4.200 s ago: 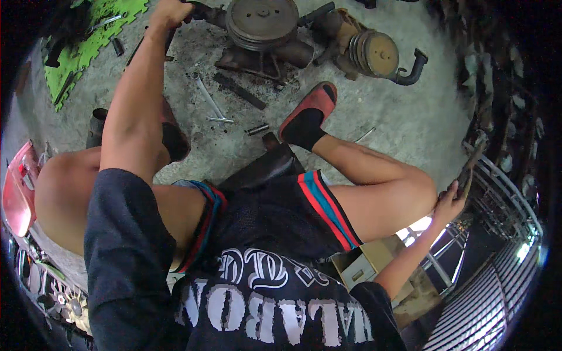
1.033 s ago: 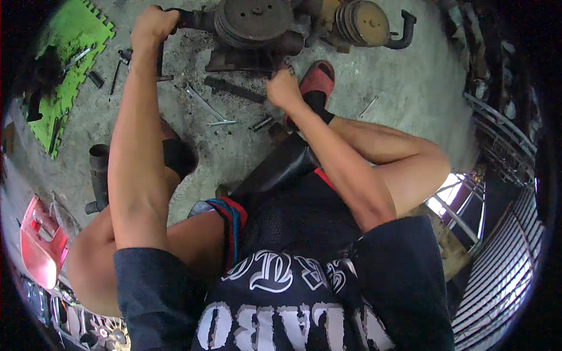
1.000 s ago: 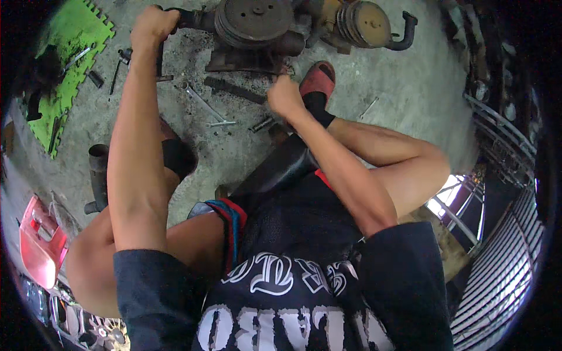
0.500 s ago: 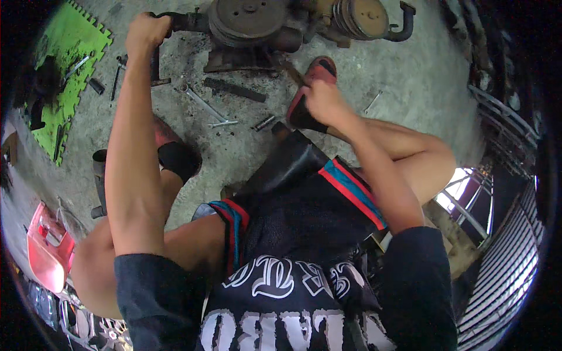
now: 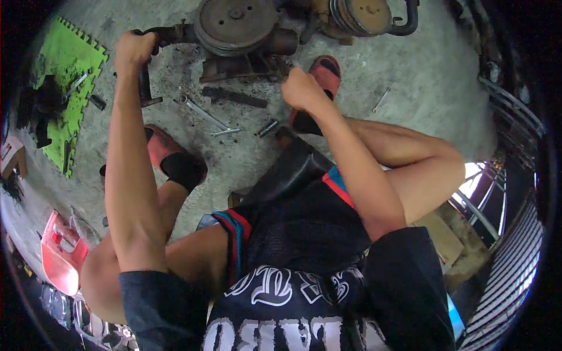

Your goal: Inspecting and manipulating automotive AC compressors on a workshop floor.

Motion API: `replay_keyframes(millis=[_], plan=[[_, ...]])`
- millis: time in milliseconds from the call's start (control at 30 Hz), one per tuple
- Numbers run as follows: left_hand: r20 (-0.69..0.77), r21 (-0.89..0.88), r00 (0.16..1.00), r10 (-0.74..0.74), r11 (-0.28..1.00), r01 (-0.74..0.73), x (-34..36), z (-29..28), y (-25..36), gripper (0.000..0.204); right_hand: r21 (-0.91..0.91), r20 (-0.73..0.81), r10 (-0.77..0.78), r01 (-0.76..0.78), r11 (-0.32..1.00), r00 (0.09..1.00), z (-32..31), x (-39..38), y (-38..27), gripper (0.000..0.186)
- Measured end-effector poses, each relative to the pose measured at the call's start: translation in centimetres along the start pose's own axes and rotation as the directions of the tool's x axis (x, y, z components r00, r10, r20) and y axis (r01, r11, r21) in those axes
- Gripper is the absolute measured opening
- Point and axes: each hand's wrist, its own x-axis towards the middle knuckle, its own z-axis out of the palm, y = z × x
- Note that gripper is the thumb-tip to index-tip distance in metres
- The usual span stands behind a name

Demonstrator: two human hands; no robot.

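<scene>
My left hand (image 5: 134, 50) is wrapped round the end of a dark curved pipe (image 5: 170, 35). This pipe joins a grimy metal pump-like part with a large round pulley (image 5: 235, 23), lying on the concrete. My right hand (image 5: 301, 89) is closed beside the part's lower right edge, close to my red-and-black shoe (image 5: 326, 73). A narrow brown tool in its grip is almost wholly hidden by the fingers. Nearer me on the floor lie a dark flat bar (image 5: 235, 97), a combination wrench (image 5: 205, 113) and a socket (image 5: 267, 128).
A second part with a grooved pulley (image 5: 366, 16) stands at the far right. A small wrench (image 5: 381, 100) lies right of my shoe. Green foam matting (image 5: 61, 131) with tools and dark parts is at left. A pink plastic chair (image 5: 61, 266) stands at lower left.
My right hand has moved left and slightly nearer the pulley part, and its tool is now mostly covered. My left hand keeps its hold on the pipe. The view has shifted slightly.
</scene>
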Motion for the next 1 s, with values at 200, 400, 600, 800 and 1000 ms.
replay_keyframes(millis=[200, 400, 600, 800, 1000], plan=[[-0.004, 0.021, 1.0, 0.016, 1.0, -0.016, -0.4, -0.6, -0.6, 0.037, -0.051, 0.073, 0.034, -0.03, 0.998, 0.997, 1.2, 2.2, -1.6, 0.03], [0.041, 0.067, 0.999, 0.024, 0.997, -0.026, -0.8, -1.2, 1.1, 0.037, -0.008, 0.03, 0.107, -0.107, 0.994, 0.994, 0.8, 4.1, -2.1, 0.032], [0.002, 0.037, 0.993, 0.118, 0.992, -0.118, 1.2, -0.1, -2.0, 0.042, -0.473, 0.286, -0.31, 0.415, 0.777, 0.907, 1.6, 3.5, -2.9, 0.025], [-0.058, 0.002, 0.996, -0.066, 0.998, 0.066, -3.7, -2.8, 4.4, 0.035, -0.265, -0.055, -0.215, 0.193, 0.945, 0.975, 4.1, 0.3, -2.6, 0.04], [-0.083, 0.052, 0.996, -0.031, 0.998, 0.035, -2.8, -2.2, 2.9, 0.03, -0.162, -0.175, 0.052, -0.081, 0.984, 0.983, 4.9, -1.9, -2.6, 0.026]])
